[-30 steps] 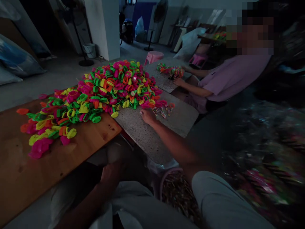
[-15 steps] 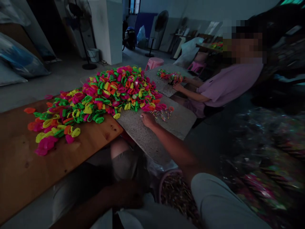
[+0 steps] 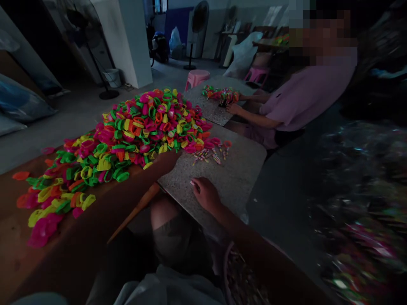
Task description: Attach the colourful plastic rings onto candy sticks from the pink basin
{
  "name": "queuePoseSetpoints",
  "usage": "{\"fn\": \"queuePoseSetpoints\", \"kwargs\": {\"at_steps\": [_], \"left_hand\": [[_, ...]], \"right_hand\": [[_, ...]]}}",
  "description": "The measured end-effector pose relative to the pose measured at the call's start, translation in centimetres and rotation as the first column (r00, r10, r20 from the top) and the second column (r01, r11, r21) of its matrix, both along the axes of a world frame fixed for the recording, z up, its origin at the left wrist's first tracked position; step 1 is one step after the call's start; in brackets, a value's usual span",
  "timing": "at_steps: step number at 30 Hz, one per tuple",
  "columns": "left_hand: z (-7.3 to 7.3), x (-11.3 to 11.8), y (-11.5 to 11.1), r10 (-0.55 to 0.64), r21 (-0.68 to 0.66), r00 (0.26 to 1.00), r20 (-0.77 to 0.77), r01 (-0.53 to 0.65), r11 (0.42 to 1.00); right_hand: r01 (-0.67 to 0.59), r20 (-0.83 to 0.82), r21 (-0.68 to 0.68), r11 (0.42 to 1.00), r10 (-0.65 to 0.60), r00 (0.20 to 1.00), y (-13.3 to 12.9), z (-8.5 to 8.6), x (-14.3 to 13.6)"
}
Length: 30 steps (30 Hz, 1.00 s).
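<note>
My left hand reaches to the near right edge of a large heap of bright plastic loop-shaped pieces, coloured pink, green, yellow and orange, like toy watches. Its fingers are dark and blurred, so I cannot make out their grip. Over the grey speckled tabletop, my right hand is closed, with a small pale piece at its fingertips. Beyond that hand lie several thin, striped, wrapped sticks beside the heap.
A person in a pink shirt sits at the far right, hands at a bunch of colourful pieces. A tub of small brownish pieces stands below the table by my right arm. Clear plastic bags fill the right side.
My left hand has risen from my lap to the heap's edge. My right hand has drawn back nearer to me over the tabletop, its small pale piece still held. The view has shifted.
</note>
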<state>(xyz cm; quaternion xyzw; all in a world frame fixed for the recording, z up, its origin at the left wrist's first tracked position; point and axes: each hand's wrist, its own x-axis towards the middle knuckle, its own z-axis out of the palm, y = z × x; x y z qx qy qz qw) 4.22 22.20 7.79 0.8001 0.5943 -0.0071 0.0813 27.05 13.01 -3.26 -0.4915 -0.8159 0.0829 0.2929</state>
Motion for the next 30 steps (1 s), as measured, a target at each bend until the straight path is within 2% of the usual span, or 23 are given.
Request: {"fn": "queuePoseSetpoints", "kwargs": {"at_steps": [3,7,10,11,13,14,16,18,21,25,28,30], "left_hand": [[-0.9,1.7,3.2,0.011,-0.036,0.996,-0.091,-0.015,0.999],[-1.9,2.3,4.4,0.061,-0.017,0.994,-0.094,-0.063,0.998],[-2.3,1.4,3.0,0.061,0.034,0.996,-0.067,-0.058,0.998],[-2.3,1.0,2.0,0.06,0.05,0.998,-0.01,-0.06,0.997],[-2.5,0.2,-0.8,0.109,0.031,0.96,0.258,-0.121,0.992],[-2.7,-0.3,-2.5,0.163,-0.031,0.882,0.443,-0.167,0.986],[-3.0,-1.0,-6.4,0.316,-0.246,0.614,0.723,-0.199,0.949],[-3.5,-1.5,-10.4,0.418,-0.399,0.397,0.817,-0.136,0.907],[-4.4,-1.8,-15.4,0.489,-0.492,0.164,0.857,-0.023,0.87],[-5.8,-1.5,-19.0,0.598,-0.591,-0.05,0.8,0.109,0.8],[-6.5,-1.5,-19.7,0.685,-0.657,-0.169,0.709,0.197,0.728],[-6.9,-1.8,-19.5,0.721,-0.679,-0.218,0.658,0.242,0.693]], "right_hand": [[0.05,-0.023,0.016,0.999,-0.049,0.999,-1.1,-0.5,0.2],[0.077,0.018,0.016,0.997,-0.077,0.997,-0.7,0.0,-0.2],[0.075,0.029,-0.016,0.997,-0.075,0.997,-0.5,0.3,-0.4],[0.077,0.025,-0.028,0.997,-0.076,0.997,-0.5,0.4,-0.4],[0.081,0.021,-0.054,0.995,-0.08,0.997,-0.6,0.5,-0.4],[0.086,0.024,-0.067,0.994,-0.084,0.996,-0.7,0.6,-0.4],[0.097,0.037,-0.085,0.992,-0.094,0.995,-0.8,0.7,-0.4],[0.096,0.054,-0.094,0.991,-0.091,0.994,-0.9,0.9,-0.5],[0.081,0.078,-0.101,0.992,-0.073,0.994,-1.1,1.0,-0.4],[0.083,0.099,-0.095,0.992,-0.073,0.992,-1.1,0.9,-0.5],[0.073,0.1,-0.097,0.993,-0.063,0.993,-1.2,0.8,-0.7],[0.07,0.097,-0.093,0.993,-0.061,0.993,-1.3,0.7,-0.9]]}}
